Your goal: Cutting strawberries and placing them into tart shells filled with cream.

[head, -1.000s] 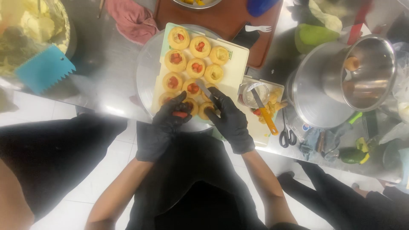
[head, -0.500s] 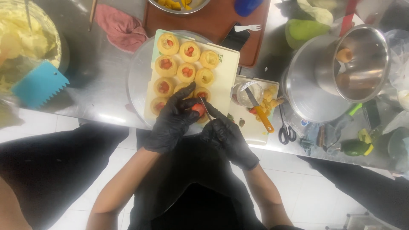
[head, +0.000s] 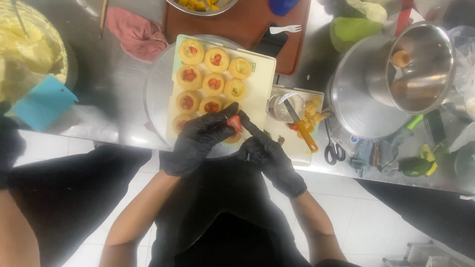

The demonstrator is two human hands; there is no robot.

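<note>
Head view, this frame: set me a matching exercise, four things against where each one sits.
Things:
1. strawberry piece
2. knife
3. scissors
4. blue scraper

Places:
A. far left of the counter, beside the bowl of yellow cream
B. between the fingertips of the left hand and the right hand
C. on the small tray, blade across a clear cup
D. on the counter below the big steel pot

Pairs: 1-B, 2-C, 3-D, 4-A
</note>
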